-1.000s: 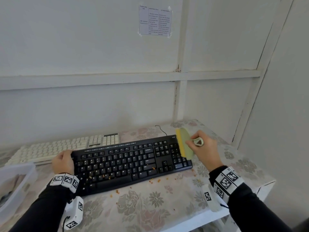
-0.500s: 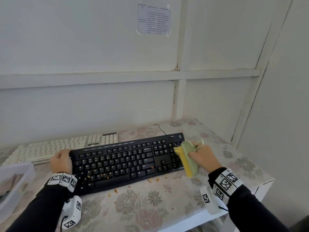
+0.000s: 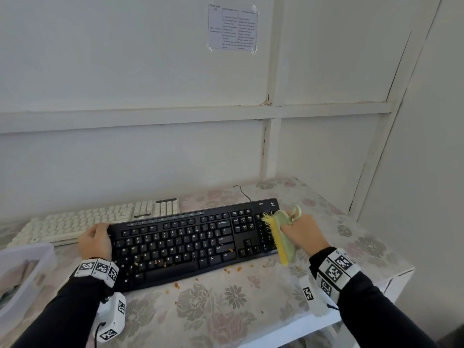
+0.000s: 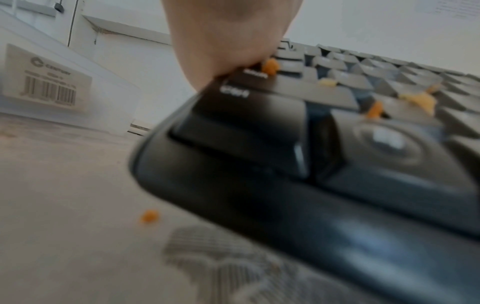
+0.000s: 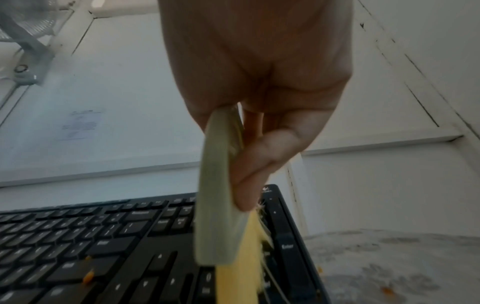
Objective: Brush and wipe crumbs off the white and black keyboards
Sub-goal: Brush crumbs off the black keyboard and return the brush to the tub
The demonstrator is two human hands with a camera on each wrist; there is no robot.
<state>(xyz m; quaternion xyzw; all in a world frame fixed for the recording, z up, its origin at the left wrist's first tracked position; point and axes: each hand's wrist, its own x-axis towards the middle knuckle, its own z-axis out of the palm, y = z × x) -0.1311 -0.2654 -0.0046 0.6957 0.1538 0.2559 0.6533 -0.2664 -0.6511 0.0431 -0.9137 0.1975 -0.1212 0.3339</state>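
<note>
Head view: 2 keyboards on the flowered bench, the black keyboard in front of the white keyboard. The left hand grips the black one's left end; the right hand grasps 1 brush over the number pad. Orange crumbs lie scattered; a clear box sits left.

Left wrist view: crumbs between keys.

Right wrist view: yellow bristles touch the keys.

**Soft daylight, flat shadows, wrist views smeared**

Even, cool light fills the room; the white wall reads pale grey-blue with no hard glare. Shadows are faint, only a thin dark band under the black keyboard along its near edge. The head view bows straight wall battens toward its edges. In the left wrist view the keyboard's near corner is badly blurred, a dull sheen on its front lip, orange crumbs soft blobs. The right wrist view smears the brush and keys; the right hand is shaded, backlit by the bright wall.
</note>
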